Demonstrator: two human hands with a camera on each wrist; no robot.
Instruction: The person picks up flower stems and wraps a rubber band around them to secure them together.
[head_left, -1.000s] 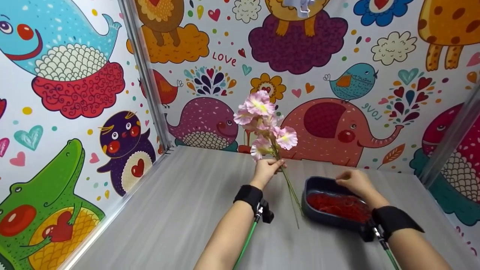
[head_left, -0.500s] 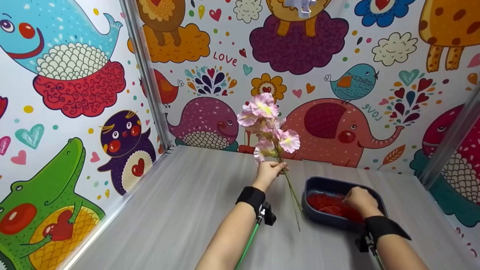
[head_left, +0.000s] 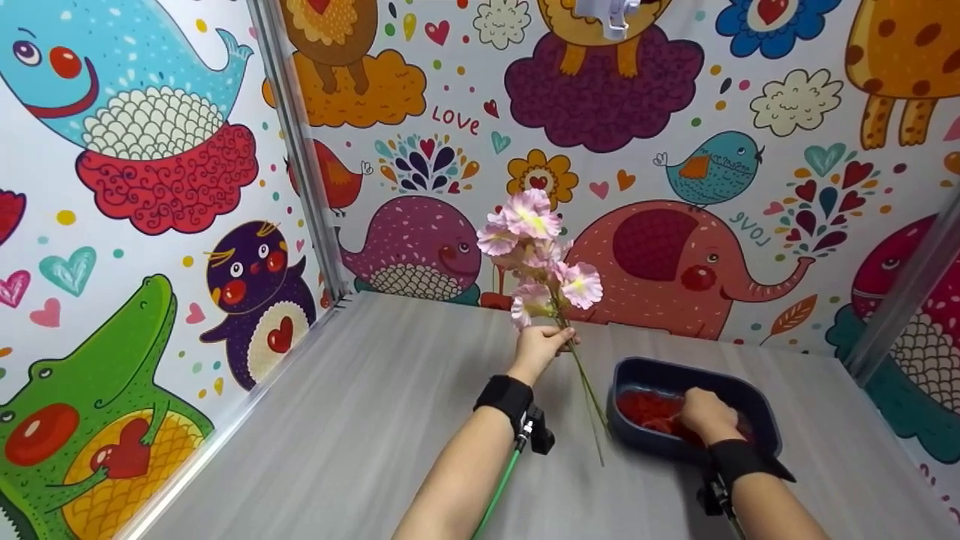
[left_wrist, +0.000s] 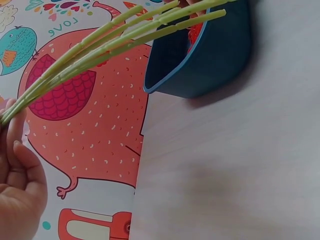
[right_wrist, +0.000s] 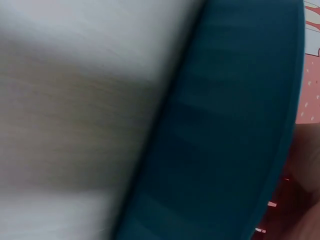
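Note:
My left hand (head_left: 551, 341) grips a bunch of pink artificial flowers (head_left: 536, 244) by the green stems (head_left: 589, 397), blooms up, stem ends slanting down beside a dark blue tub (head_left: 761, 401). The tub holds loose red material (head_left: 649, 409). My right hand (head_left: 690, 416) is down inside the tub, on the red material; its fingertips are hidden. In the left wrist view the stems (left_wrist: 100, 45) run from my fingers (left_wrist: 20, 165) across to the tub (left_wrist: 210, 65). The right wrist view is blurred, showing the tub's wall (right_wrist: 225, 125) and a bit of red (right_wrist: 280, 200).
A grey wood-grain table (head_left: 360, 420) is boxed in by cartoon-animal walls on the left (head_left: 135, 225), back (head_left: 675, 150) and right. Metal corner posts (head_left: 300, 150) stand at the wall joints. Black straps and a green cable (head_left: 499, 480) are on my wrists.
My right hand moved from the tub's far rim down into the red material and nearer to me. The left hand kept the flowers almost still.

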